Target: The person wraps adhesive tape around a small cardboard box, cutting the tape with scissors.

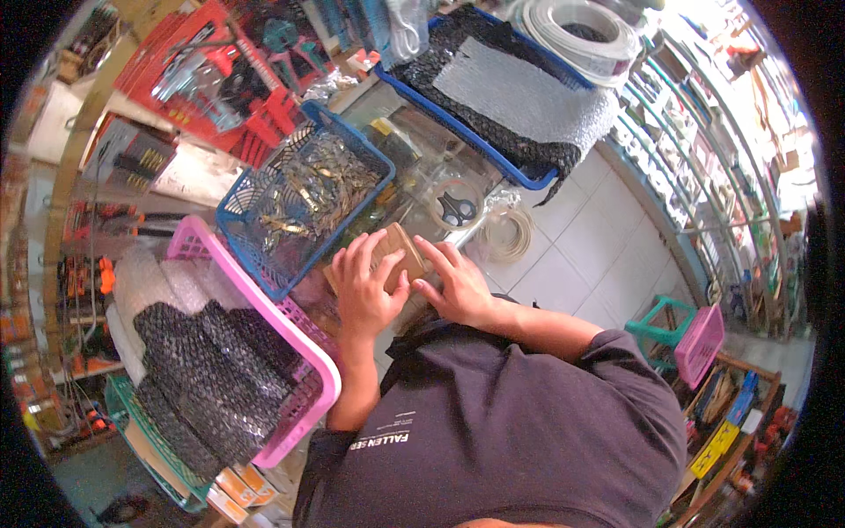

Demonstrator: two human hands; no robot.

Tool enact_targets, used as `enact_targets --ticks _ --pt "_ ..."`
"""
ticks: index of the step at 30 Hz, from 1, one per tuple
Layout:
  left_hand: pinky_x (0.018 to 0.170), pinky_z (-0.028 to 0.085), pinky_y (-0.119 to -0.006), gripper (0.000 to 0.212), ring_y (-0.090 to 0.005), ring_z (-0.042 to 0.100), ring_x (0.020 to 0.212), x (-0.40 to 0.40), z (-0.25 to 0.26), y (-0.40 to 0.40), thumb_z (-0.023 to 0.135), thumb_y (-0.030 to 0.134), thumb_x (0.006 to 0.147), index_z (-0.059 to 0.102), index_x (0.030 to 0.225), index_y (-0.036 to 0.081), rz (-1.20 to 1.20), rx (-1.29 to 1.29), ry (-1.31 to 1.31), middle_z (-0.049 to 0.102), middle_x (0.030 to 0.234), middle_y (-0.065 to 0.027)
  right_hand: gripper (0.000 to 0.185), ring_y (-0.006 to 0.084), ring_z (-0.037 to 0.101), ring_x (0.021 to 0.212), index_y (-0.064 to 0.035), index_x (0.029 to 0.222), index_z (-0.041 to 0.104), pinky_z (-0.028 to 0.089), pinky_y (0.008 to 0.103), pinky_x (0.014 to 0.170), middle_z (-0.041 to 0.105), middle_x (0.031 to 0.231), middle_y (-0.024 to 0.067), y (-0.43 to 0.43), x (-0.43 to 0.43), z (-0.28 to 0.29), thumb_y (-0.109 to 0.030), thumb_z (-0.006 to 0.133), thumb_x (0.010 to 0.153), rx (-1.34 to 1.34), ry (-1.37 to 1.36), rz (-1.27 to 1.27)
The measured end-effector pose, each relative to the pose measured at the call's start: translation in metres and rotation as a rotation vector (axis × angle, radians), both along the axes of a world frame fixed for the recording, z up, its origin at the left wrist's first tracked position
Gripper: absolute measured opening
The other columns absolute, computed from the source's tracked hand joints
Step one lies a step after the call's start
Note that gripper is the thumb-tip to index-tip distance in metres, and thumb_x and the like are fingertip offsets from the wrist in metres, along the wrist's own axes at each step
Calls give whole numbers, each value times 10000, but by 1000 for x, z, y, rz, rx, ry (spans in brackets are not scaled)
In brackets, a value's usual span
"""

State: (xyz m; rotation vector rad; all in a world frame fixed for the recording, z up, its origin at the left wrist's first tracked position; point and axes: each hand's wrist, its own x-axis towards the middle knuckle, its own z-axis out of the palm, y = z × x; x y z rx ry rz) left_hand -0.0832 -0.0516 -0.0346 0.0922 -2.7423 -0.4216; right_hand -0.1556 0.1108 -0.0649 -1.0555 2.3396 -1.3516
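Note:
A small brown cardboard box (pixel 399 239) sits in front of me at the edge of a glass-topped counter. My left hand (pixel 368 290) lies over its left side and top, fingers spread across the cardboard. At the right end, the thumb and fingertips of my right hand (pixel 457 285) bear on the box's edge. Part of the box is hidden beneath my left hand. Just beyond it, dark-handled scissors (pixel 455 211) rest inside a pale ring that looks like a tape roll (pixel 436 214). A coil of cream cable (pixel 511 237) in clear plastic is close to my right hand.
Left of the box stands a blue plastic basket (pixel 391 168) of small metal parts in clear bags. A pink basket (pixel 317 360) holds bubble wrap. Beyond are a blue tray (pixel 455 135) with black bubble wrap and a white cable coil (pixel 538 33). A green stool (pixel 660 327) stands right.

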Motion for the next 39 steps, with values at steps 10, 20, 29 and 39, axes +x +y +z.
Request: enact_targets --ticks 10,20,29,39 --pt "995 309 -465 390 -254 445 1202 2 -1 1 683 291 738 545 1058 115 50 48 31 505 1261 -51 500 401 441 1204 -92 1284 500 430 432 953 414 1324 217 -8 -8 5 -242 653 832 -17 166 59" --pt "978 331 -429 489 -254 470 1190 3 -7 -1 725 266 674 525 1097 120 45 63 99 525 1258 -49 396 390 434 1236 -97 1232 556 403 428 988 415 1355 214 -7 -18 4 -205 623 857 -80 157 146" --pt "972 327 -432 431 -243 483 1167 4 -4 -2 672 319 752 534 1099 102 37 72 97 541 1225 -61 314 350 518 1163 -59 1156 613 447 390 943 457 1345 201 -16 -13 8 -221 592 888 -163 -161 74" --pt "928 351 -423 396 -294 478 1123 24 8 11 650 208 765 528 1118 76 235 12 432 544 1147 -98 284 127 592 863 -50 1162 565 501 269 642 599 1007 37 -11 -33 -19 -231 507 952 -204 -592 -52"
